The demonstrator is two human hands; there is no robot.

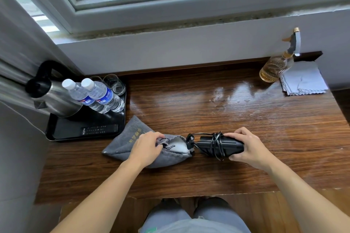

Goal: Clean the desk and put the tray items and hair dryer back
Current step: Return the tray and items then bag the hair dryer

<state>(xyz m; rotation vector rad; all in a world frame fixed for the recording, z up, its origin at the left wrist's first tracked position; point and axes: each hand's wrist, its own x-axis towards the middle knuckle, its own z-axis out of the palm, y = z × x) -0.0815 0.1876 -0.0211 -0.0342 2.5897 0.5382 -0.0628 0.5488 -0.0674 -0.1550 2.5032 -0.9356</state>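
A black hair dryer (212, 145), its cord wound around it, lies on the wooden desk (189, 104) near the front edge. My right hand (244, 146) grips its right end. Just left of it lies a grey drawstring pouch (121, 143) with gold lettering, its mouth facing the dryer. My left hand (146, 146) pinches the pouch's upper rim by the drawstring and holds the mouth open. At the desk's left end stands a black tray (56, 136) holding a steel kettle (55, 100), two water bottles (98, 96), two glasses (115, 84) and a remote (99, 129).
An amber spray bottle (277, 66) stands at the back right beside a folded grey cloth (303, 81). Wet streaks (221, 96) shine on the desk's middle. A window sill and wall run behind the desk; a curtain (15, 66) hangs at the left.
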